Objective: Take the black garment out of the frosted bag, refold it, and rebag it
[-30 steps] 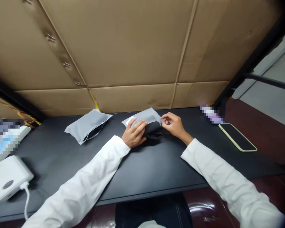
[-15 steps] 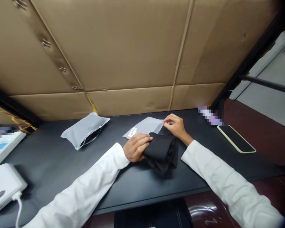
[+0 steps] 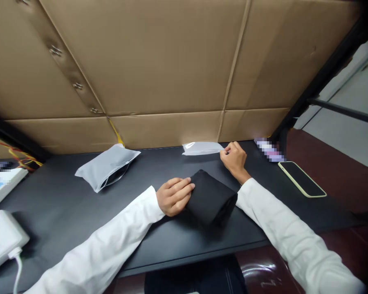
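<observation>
A folded black cloth (image 3: pixel 212 197) lies on the black table (image 3: pixel 79 212) in front of me. My left hand (image 3: pixel 173 196) rests against its left edge, fingers laid on the fabric. My right hand (image 3: pixel 234 158) reaches to the back of the table and pinches the right end of an empty grey pouch (image 3: pixel 201 148), which lies flat near the cardboard wall.
A second grey pouch (image 3: pixel 106 165) with something dark inside lies at the back left. A phone (image 3: pixel 301 183) lies face up at the right. A white device (image 3: pixel 1 239) with a cable sits at the left edge. A cardboard wall (image 3: pixel 171 73) closes the back.
The black cloth has come out of the grey pouch and moved toward me under my left hand. My right hand has carried the empty pouch back toward the cardboard.
</observation>
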A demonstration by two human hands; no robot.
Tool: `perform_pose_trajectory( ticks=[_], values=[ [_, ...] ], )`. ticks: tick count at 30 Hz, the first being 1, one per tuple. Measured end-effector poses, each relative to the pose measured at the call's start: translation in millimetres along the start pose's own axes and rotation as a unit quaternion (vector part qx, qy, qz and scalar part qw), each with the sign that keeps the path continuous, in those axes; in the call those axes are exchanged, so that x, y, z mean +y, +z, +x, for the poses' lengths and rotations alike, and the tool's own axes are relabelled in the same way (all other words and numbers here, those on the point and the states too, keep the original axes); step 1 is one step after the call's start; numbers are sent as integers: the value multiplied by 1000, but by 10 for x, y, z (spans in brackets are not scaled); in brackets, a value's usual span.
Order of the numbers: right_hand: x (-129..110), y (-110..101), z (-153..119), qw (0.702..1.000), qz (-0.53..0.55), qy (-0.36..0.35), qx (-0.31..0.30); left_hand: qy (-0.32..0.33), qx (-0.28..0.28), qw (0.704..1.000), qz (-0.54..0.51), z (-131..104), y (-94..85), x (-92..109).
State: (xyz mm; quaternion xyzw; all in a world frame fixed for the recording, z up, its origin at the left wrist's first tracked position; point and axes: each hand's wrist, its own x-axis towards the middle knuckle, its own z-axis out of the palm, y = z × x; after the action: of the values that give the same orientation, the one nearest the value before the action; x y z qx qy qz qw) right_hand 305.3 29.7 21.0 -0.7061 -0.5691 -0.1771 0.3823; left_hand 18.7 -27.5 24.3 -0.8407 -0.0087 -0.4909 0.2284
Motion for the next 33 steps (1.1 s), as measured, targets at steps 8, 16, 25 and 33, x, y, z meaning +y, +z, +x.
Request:
perform_pose_trajectory(
  ticks=[8,16,25,33],
  values=[
    [91,-120,29,988,-60,0,-141,-186,-206,960,47,40,70,-105],
    [-349,-354,-208,980,50,-190,-44,-384,-249,889,-24,11,60,-192],
    [-599,-448,-483,947,56,-281,-145,-680,-101,661,-301,-295,-71,-574],
    [-378,-279,-414,947,86,-200,-238,-426,-176,818,-344,-346,-223,-649]
  ],
)
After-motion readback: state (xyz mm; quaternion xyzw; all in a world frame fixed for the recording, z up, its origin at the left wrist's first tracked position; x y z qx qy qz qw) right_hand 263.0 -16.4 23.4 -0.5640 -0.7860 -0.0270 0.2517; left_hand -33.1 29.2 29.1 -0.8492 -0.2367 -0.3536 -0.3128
